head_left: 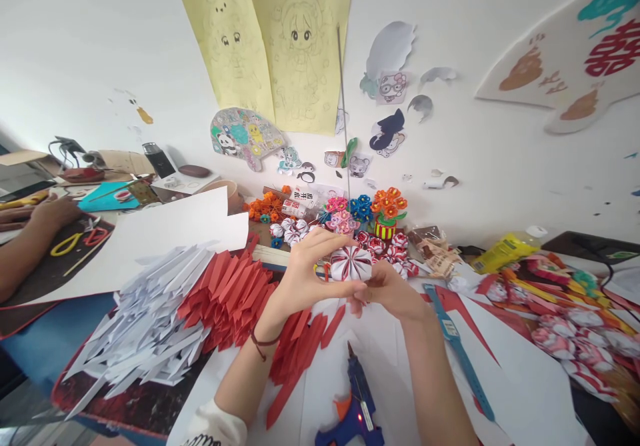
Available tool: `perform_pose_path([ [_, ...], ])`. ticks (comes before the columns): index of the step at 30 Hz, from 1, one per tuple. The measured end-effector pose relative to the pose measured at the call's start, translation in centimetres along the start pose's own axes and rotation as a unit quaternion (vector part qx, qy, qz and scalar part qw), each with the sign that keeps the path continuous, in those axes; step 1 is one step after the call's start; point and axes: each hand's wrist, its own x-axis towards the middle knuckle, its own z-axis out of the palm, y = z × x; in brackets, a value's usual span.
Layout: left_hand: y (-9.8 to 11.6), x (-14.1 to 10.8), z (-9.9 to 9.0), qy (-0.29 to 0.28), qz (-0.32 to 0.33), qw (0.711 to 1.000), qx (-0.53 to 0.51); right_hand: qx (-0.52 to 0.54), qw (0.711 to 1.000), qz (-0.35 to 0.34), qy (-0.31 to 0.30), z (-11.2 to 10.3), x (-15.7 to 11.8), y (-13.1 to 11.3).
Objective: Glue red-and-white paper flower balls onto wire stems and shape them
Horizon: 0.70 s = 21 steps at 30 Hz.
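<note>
A round red and white folded-paper ball [351,263] is held between my two hands above the table. My left hand [313,269] wraps its thumb and fingers around the ball's left side. The fingers of my right hand [393,291] press on its lower right edge. Below my hands a blue glue gun [356,399] with a lit red light lies on white paper. Folded red paper strips [230,293] are heaped left of my left forearm, beside a pile of folded white strips [145,319].
Paper flowers [390,207] and more red and white balls stand along the wall. A blue watch [453,329] lies right of my right forearm. Another person's hand [55,213] rests at the far left, near yellow scissors [66,244]. Coloured paper pieces and a yellow bottle [505,251] are at the right.
</note>
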Motion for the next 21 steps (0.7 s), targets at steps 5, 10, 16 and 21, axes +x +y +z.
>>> perform_pose_path([
  [5, -0.1, 0.1, -0.3, 0.016, 0.006, 1.000, 0.006, 0.024, 0.994, -0.094, 0.056, -2.3, -0.9, -0.3],
  [10, 0.0, 0.1, -0.4, 0.025, 0.006, 1.000, -0.007, 0.105, 0.939, -0.290, 0.154, -4.7, -3.4, -1.9],
  [16, 0.0, 0.1, -0.6, 0.026, 0.004, 1.000, -0.013, 0.331, 0.768, -0.447, 0.318, -6.1, -6.6, -3.6],
  [21, 0.2, 0.1, -0.5, 0.023, 0.010, 1.000, -0.012, -0.010, 0.905, -0.230, 0.357, -5.6, -5.3, -3.2],
])
